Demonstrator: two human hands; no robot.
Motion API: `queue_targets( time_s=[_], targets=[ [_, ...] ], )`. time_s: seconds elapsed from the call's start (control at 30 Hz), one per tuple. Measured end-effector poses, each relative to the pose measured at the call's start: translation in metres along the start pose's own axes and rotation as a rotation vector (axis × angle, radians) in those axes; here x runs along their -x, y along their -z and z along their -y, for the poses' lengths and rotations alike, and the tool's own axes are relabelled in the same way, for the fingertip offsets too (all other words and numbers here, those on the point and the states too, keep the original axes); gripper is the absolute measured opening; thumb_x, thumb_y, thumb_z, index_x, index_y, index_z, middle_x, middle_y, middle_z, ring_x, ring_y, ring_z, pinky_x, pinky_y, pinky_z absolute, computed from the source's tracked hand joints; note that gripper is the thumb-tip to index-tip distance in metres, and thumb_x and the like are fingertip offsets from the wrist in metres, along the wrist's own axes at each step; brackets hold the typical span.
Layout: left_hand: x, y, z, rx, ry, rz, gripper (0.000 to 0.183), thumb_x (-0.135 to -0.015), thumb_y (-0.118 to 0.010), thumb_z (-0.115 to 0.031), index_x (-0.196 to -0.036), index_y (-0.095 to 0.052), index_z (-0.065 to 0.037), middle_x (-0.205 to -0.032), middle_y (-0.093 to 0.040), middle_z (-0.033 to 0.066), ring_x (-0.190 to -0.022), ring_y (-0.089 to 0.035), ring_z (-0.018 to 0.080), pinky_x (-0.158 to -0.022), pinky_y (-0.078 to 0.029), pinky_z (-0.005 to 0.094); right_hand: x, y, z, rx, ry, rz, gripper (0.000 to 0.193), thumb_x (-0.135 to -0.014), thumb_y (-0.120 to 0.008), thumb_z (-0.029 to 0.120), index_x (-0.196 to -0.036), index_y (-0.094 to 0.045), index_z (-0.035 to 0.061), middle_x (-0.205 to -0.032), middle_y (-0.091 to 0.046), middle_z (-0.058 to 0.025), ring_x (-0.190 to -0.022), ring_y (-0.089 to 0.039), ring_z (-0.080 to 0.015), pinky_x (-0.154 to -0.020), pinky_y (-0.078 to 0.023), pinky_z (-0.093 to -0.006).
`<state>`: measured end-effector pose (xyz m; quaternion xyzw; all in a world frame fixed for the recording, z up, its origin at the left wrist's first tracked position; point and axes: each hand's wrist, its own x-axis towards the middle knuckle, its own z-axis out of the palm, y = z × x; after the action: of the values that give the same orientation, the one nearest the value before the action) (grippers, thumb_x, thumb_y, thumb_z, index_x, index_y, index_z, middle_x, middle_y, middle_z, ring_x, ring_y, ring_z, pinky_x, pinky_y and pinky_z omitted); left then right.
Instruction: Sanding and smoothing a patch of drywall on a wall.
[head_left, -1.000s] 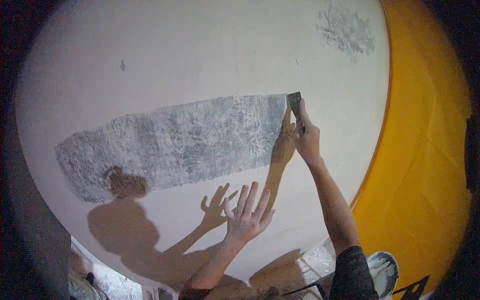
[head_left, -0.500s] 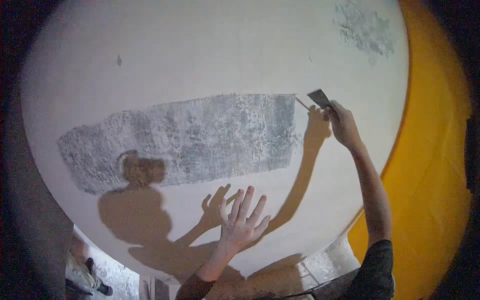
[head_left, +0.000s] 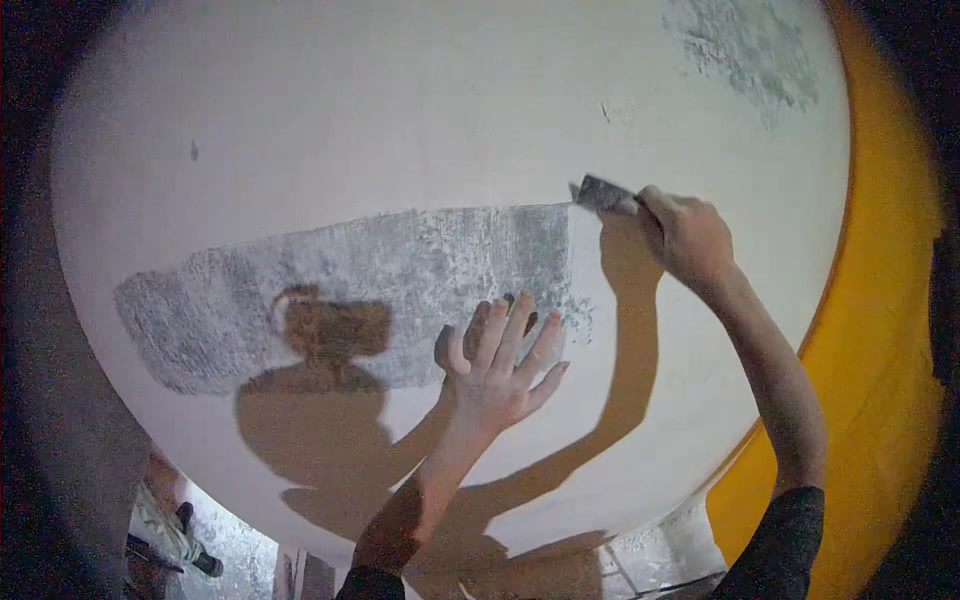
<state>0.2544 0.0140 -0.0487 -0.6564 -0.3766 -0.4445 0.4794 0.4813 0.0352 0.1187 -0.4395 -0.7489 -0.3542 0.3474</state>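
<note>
My right hand (head_left: 690, 235) is wrapped round the handle of a putty knife (head_left: 608, 195). Its flat grey blade points left, at the upper right corner of a rough grey patch (head_left: 220, 315) on the pale wall (head_left: 400, 100). Whether the blade touches the wall I cannot tell. Lower and to the left, my left hand (head_left: 500, 375) is spread with fingers apart, holding nothing. Its fingertips overlap the lower right part of the patch; contact with the wall is unclear. Shadows of my head and arms fall across patch and wall.
A second rough grey patch (head_left: 755, 60) marks the wall at upper right. Beyond the wall's right edge runs a yellow-orange surface (head_left: 885, 400). At lower left, part of a person's leg and shoe (head_left: 205, 562) shows above the pale floor (head_left: 240, 535).
My right hand has turned the putty knife so its blade points left, at the patch's corner. My left hand has moved up and right, over the patch's lower edge.
</note>
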Motion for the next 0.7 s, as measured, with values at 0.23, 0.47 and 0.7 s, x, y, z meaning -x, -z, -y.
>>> queue_targets(
  time_s=[0.23, 0.47, 0.7],
  targets=[
    [0.006, -0.024, 0.001, -0.118, 0.026, -0.126, 0.054, -0.085, -0.050, -0.053, -0.128, -0.053, -0.022, -0.139, -0.044, 0.0097, -0.134, -0.030, 0.0260, -0.105, -0.010, 0.0557, 0.007, -0.001, 0.004, 0.071, 0.092, -0.236, 0.021, -0.088, -0.057, 0.030, -0.082, -0.054, 0.0105, -0.068, -0.061, -0.0103, -0.059, -0.061, -0.0328, -0.046, -0.047, -0.0427],
    [0.009, -0.026, 0.004, -0.172, -0.025, -0.091, 0.060, -0.081, -0.054, -0.056, -0.127, -0.053, -0.017, -0.137, -0.044, 0.0155, -0.132, -0.032, 0.0325, -0.106, -0.005, 0.0572, 0.015, -0.007, 0.005, 0.060, 0.191, -0.181, 0.019, -0.086, -0.060, 0.026, -0.080, -0.053, 0.0096, -0.065, -0.060, -0.0096, -0.056, -0.060, -0.0314, -0.045, -0.046, -0.0417],
    [0.008, -0.023, 0.002, -0.148, 0.015, -0.074, 0.054, -0.084, -0.051, -0.052, -0.127, -0.053, -0.020, -0.137, -0.046, 0.0100, -0.132, -0.033, 0.0264, -0.104, -0.007, 0.0576, 0.022, -0.009, 0.008, 0.057, 0.243, -0.032, 0.016, -0.085, -0.061, 0.024, -0.081, -0.053, 0.0112, -0.066, -0.061, -0.0098, -0.057, -0.061, -0.0293, -0.045, -0.046, -0.0408]
  ],
)
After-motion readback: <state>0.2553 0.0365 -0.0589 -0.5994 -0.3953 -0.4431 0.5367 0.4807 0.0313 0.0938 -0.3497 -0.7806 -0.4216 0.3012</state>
